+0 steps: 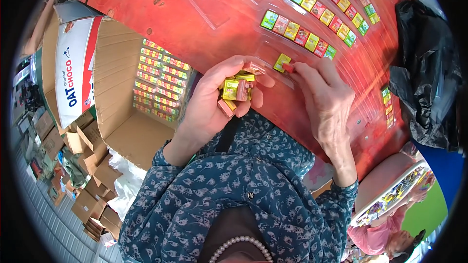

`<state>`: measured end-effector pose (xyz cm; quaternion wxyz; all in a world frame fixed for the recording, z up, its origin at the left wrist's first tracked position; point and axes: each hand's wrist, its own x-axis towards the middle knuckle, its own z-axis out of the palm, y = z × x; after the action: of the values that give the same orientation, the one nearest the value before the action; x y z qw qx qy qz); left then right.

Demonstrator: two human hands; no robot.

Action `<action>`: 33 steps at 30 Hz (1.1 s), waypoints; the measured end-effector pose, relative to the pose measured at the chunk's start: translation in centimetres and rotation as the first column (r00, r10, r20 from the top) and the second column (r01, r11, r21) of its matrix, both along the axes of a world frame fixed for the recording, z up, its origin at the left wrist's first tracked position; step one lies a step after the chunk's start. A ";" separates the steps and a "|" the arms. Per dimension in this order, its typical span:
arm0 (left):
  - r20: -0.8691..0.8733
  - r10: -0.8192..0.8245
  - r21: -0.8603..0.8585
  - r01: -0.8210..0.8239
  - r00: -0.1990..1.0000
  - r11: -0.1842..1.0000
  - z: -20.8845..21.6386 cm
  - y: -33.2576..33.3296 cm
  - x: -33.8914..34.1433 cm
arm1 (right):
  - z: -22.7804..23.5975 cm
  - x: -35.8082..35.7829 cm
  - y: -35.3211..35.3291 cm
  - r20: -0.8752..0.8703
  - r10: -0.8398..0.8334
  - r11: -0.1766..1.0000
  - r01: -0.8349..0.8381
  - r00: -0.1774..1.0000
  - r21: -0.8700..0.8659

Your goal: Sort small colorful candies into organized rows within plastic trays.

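Observation:
My left hand (207, 90) is cupped palm up, fingers curled round a heap of small wrapped packs (233, 90), mostly yellow and pink-red. Over the red table (214, 34), my right hand (329, 97) pinches a small red pack (288, 68) between thumb and fingers. It sits right beside a yellow pack (281, 62), which lies at the end of a clear plastic tray (268, 48). Farther along, more clear trays hold rows of green, yellow and red packs (302, 34). A shorter row of packs (387, 107) lies to the right of my right hand.
An open cardboard box (119, 68) at the left holds stacked filled trays (161, 80). A black plastic bag (426, 68) lies on the right. Below it, a person in pink (373, 237) is near a white tub (390, 192) of small packs. Flattened cartons (92, 199) litter the lower left.

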<state>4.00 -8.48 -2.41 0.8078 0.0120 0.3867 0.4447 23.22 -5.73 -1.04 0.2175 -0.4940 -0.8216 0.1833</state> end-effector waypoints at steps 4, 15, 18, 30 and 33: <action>0.014 0.006 0.006 -0.006 1.000 1.000 0.0 -0.1 -0.2 | -0.1 0.8 0.5 0.114 0.145 0.975 -0.162 0.983 0.155; 0.032 -0.002 0.015 0.001 0.999 1.000 -0.3 0.1 -0.7 | 1.1 1.5 0.5 0.057 0.033 0.999 -0.031 0.998 -0.035; 0.038 -0.010 0.018 0.009 0.999 1.000 -0.3 0.2 -0.6 | 1.4 1.3 0.0 -0.039 -0.101 0.983 0.094 0.994 -0.158; 0.015 -0.028 0.005 0.028 0.999 1.000 -0.5 0.3 -0.8 | -0.4 -0.5 -1.3 -0.044 -0.167 0.976 0.159 0.985 -0.148; 0.071 -0.042 0.013 0.041 0.997 0.999 -0.4 0.4 -1.2 | -0.6 -0.8 -1.4 -0.028 -0.172 0.979 0.168 0.985 -0.111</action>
<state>2.79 -8.08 -2.77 0.8300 0.0086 0.3549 0.4302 22.41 -7.14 -1.61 0.2206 -0.5701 -0.7609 0.2175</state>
